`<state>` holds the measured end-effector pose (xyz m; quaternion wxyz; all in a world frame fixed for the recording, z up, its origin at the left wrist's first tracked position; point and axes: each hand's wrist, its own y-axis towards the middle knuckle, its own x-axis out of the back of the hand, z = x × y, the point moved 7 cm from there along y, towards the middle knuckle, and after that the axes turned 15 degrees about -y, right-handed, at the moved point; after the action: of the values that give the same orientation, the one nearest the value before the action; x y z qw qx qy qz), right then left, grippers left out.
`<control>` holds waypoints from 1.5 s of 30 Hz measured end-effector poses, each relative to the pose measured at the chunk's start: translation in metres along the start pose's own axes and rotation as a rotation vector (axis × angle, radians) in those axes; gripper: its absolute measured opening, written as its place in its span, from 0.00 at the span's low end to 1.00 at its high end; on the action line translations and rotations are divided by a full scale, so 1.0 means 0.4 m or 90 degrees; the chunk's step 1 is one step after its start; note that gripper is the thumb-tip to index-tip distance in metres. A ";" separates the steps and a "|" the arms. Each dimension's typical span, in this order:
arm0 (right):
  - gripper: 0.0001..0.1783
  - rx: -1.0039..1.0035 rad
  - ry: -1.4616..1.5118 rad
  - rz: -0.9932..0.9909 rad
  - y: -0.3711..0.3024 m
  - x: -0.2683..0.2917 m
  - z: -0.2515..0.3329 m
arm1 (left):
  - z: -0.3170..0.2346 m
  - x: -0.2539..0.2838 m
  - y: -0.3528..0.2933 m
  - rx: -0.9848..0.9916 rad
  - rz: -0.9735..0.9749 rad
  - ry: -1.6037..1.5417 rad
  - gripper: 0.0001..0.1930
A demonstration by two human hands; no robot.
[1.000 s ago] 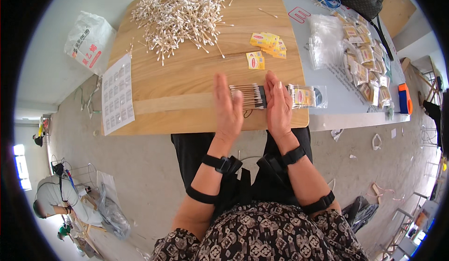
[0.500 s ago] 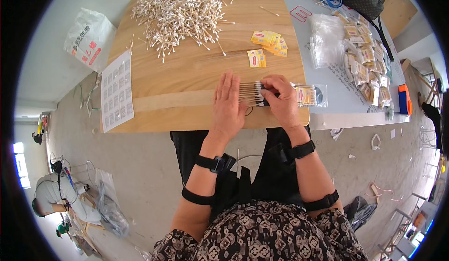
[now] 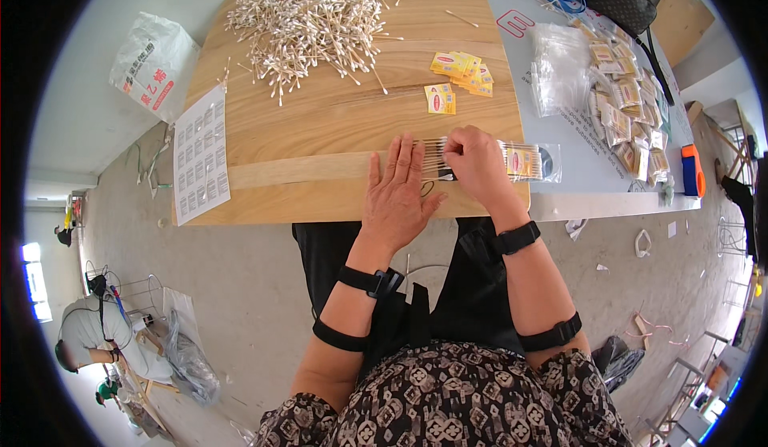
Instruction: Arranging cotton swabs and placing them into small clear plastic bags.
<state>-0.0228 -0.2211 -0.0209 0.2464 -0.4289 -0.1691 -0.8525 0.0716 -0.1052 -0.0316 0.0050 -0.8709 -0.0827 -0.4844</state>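
Note:
A row of cotton swabs [image 3: 433, 156] lies side by side near the table's front edge, between my two hands. My left hand [image 3: 398, 193] rests flat over the row's left end, fingers stretched out. Over the right part of the row, my right hand [image 3: 478, 163] is closed with curled fingers; what they pinch is hidden. Right of it lies a clear plastic bag [image 3: 550, 164] with a yellow card [image 3: 522, 161] and swabs showing inside. A small dark piece [image 3: 447, 174] shows under the swabs, partly covered by my right hand.
Loose swabs form a big pile [image 3: 316, 23] at the far left. Yellow cards [image 3: 460, 66] lie beyond my right hand. At right are empty clear bags [image 3: 558, 71], filled packs [image 3: 628, 103] and an orange-and-blue tape dispenser [image 3: 693, 171]. A printed sheet [image 3: 202, 157] overhangs the left edge.
My right hand has turned and curled its fingers more tightly over the swabs. My left hand has shifted slightly right and lies flatter, its thumb spread toward the right hand.

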 end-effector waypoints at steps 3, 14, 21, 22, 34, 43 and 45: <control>0.02 -0.061 -0.027 0.031 0.016 -0.004 -0.001 | 0.003 -0.001 -0.001 -0.006 -0.007 0.006 0.41; 0.13 -0.106 0.362 -0.178 -0.041 -0.017 -0.045 | 0.092 0.050 0.018 0.037 -0.371 -0.591 0.32; 0.23 -0.117 0.628 -0.176 -0.052 -0.085 -0.027 | 0.036 0.009 0.066 0.045 -0.365 -0.695 0.29; 0.22 -0.124 0.670 -0.168 -0.051 -0.087 -0.030 | 0.049 0.003 0.067 0.045 -0.365 -0.695 0.29; 0.08 0.186 0.035 -0.015 -0.087 0.041 0.006 | -0.019 0.057 0.009 -0.128 -0.126 -0.120 0.30; 0.04 0.101 -0.005 -0.036 -0.078 0.038 -0.004 | -0.021 -0.004 0.005 -0.031 0.013 0.005 0.39; 0.04 0.070 -0.011 -0.039 -0.077 0.031 -0.008 | -0.019 0.002 0.004 -0.021 0.027 -0.013 0.39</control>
<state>-0.0486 -0.2009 -0.0151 0.2419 -0.4170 -0.2311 -0.8451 0.0658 -0.1073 -0.0267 0.0004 -0.8773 -0.0564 -0.4767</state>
